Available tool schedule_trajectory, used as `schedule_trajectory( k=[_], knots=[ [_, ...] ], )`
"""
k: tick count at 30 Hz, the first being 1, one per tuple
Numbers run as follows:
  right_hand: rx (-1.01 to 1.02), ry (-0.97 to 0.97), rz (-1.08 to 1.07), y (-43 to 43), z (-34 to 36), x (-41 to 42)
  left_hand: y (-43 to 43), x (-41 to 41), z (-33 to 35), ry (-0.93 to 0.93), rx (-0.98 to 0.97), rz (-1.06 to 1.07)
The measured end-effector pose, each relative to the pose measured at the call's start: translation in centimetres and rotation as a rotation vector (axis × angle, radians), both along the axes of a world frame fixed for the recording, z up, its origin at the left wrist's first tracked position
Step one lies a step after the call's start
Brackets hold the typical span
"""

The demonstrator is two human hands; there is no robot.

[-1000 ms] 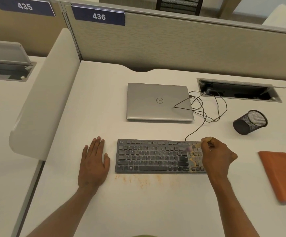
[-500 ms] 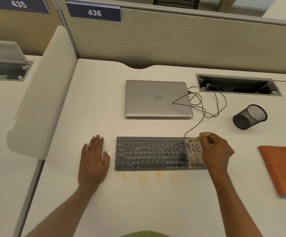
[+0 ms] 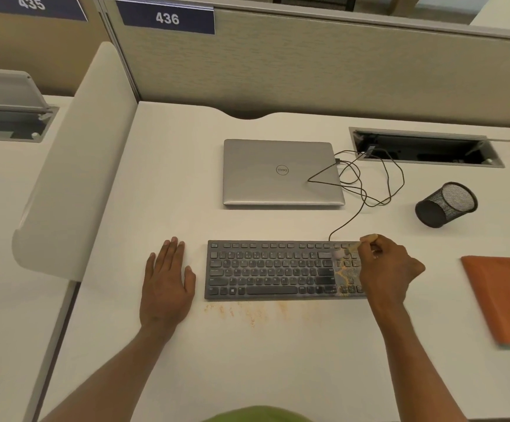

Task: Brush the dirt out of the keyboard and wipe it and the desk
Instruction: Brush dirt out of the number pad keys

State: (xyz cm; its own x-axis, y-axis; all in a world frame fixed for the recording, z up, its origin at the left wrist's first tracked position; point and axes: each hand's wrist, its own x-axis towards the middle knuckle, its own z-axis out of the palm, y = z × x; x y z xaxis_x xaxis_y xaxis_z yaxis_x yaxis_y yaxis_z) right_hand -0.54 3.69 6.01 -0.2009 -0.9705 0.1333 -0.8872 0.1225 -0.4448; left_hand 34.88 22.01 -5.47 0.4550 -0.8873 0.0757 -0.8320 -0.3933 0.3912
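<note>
A dark grey keyboard [image 3: 272, 269] lies on the white desk [image 3: 247, 354] in front of me. Orange-brown dirt covers its right-hand keys [image 3: 346, 274] and is scattered on the desk along its front edge [image 3: 253, 313]. My right hand [image 3: 389, 269] is over the keyboard's right end and pinches a small brush [image 3: 346, 250], whose blurred bristles touch the upper right keys. My left hand [image 3: 167, 283] rests flat on the desk just left of the keyboard, fingers straight. An orange cloth [image 3: 502, 300] lies folded at the right edge.
A closed silver laptop [image 3: 281, 173] sits behind the keyboard, with a looped black cable [image 3: 366, 184] running to a cable tray opening [image 3: 424, 149]. A black mesh pen cup [image 3: 445, 205] lies tipped on its side at the right. A white divider [image 3: 74, 166] bounds the desk's left.
The brush in my right hand has shifted slightly up along the keyboard's right-hand keys. My left hand has stayed flat on the desk.
</note>
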Motion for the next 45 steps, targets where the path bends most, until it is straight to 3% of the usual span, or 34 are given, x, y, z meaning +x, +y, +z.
schedule_trajectory(
  k=[6, 12, 21, 25, 27, 45],
  knots=[
    [0.002, -0.120, 0.018, -0.2, -0.3, -0.3, 0.0, 0.0, 0.0, 0.003, -0.004, 0.001],
    [-0.018, -0.037, 0.014, -0.4, -0.2, -0.1, 0.0, 0.0, -0.1, 0.000, -0.005, 0.002],
    [0.010, -0.092, 0.048, -0.4, -0.4, 0.6, -0.1, -0.1, 0.0, 0.004, 0.001, 0.007],
    [-0.071, -0.051, 0.002, 0.1, 0.5, 0.9, -0.1, -0.2, 0.0, 0.003, 0.003, 0.010],
    [-0.054, -0.115, 0.012, 0.4, 1.0, 1.2, -0.1, -0.2, 0.1, 0.003, -0.001, 0.010],
    [0.034, -0.084, 0.021, 1.7, 1.8, 1.3, 0.0, 0.0, -0.3, -0.018, 0.001, -0.001]
  ],
)
